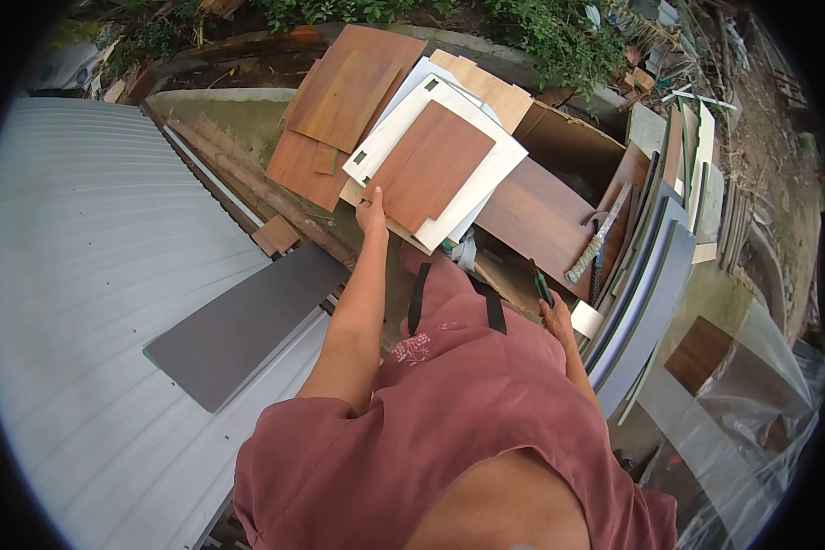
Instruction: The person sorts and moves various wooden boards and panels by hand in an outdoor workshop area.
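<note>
My left hand [372,213] grips the lower left corner of a reddish-brown wooden board [434,165], its thumb on top and its fingers hidden beneath. Under that board lies a larger cream panel [500,172] with small dark cut-outs along its left side. To the right, my right hand [555,317] is closed around a dark tool with green parts [544,290], which points up and away from me. A hammer-like tool with a wrapped handle [585,259] rests on a brown board beyond my right hand.
Brown boards [350,92] are stacked at the back left. Long grey and white strips [651,275] stand at the right. A dark grey panel [247,321] lies on the corrugated metal sheet [92,238] at left. Clear plastic sheeting [752,403] hangs at lower right.
</note>
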{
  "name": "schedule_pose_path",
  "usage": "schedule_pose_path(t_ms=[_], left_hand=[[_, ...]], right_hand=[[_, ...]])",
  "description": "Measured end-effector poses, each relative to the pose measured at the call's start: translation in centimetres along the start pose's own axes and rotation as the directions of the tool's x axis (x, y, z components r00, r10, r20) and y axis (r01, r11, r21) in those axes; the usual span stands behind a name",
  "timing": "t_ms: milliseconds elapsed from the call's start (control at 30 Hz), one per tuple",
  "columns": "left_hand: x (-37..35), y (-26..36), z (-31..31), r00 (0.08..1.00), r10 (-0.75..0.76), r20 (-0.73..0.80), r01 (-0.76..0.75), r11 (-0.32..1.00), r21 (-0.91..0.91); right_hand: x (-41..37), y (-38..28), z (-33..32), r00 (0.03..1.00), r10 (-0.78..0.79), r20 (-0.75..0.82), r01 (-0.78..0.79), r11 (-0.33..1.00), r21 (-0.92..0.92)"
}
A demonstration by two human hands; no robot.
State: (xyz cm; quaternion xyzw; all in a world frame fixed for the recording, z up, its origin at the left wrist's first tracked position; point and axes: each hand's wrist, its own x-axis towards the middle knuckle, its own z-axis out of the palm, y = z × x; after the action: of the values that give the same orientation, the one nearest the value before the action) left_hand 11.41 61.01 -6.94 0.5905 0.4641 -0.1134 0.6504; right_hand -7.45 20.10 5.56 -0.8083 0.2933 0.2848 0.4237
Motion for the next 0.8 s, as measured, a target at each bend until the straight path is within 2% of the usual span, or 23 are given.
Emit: schedule_pose_path(t_ms=[67,100,267,400,467,533,600,667,733,800], left_hand=[[-1.6,2.3,1.2,0.976,-0.091,-0.198,0.019,0.940,-0.340],[-1.1,2.6,1.2,0.963,-0.168,-0.212,0.063,0.901,-0.429],[0.5,2.0,0.1,0.973,-0.185,-0.137,0.105,0.885,-0.453],[-1.6,2.3,0.2,0.972,-0.217,-0.090,0.142,0.846,-0.514],[-2.7,2.5,-0.1,0.985,-0.172,-0.029,0.133,0.851,-0.508],[-3.5,3.1,-0.3,0.984,-0.160,0.083,0.178,0.793,-0.582],[-4.0,3.7,-0.7,0.979,-0.108,0.172,0.190,0.790,-0.583],[-5.1,4.5,-0.3,0.978,0.061,0.201,0.077,0.785,-0.614],[-5.4,5.2,0.1,0.930,0.273,0.245,-0.059,0.770,-0.635],[-6.1,7.0,0.9,0.911,0.345,0.226,-0.134,0.766,-0.628]], right_hand=[[0.2,0.1,-0.2,1.000,-0.010,-0.005,0.010,1.000,-0.005],[0.2,-0.1,-0.4,1.000,-0.013,-0.010,0.012,1.000,-0.006],[0.1,-0.8,-0.8,1.000,-0.010,0.001,0.010,1.000,-0.012],[-0.1,-0.8,-0.9,0.999,-0.023,-0.028,0.022,0.999,-0.036],[-0.3,-1.0,-1.0,1.000,-0.005,-0.022,0.004,0.999,-0.052],[-0.1,-0.7,-1.0,0.999,-0.003,-0.038,0.001,0.999,-0.054],[-0.2,-0.8,-1.1,0.999,0.031,-0.019,-0.031,1.000,-0.006],[0.0,-0.2,-1.1,0.999,0.009,-0.048,-0.008,1.000,0.012],[0.1,-0.1,-1.3,1.000,-0.001,-0.018,0.000,1.000,-0.011],[0.1,0.3,-1.1,0.998,-0.032,-0.058,0.034,0.999,0.040]])
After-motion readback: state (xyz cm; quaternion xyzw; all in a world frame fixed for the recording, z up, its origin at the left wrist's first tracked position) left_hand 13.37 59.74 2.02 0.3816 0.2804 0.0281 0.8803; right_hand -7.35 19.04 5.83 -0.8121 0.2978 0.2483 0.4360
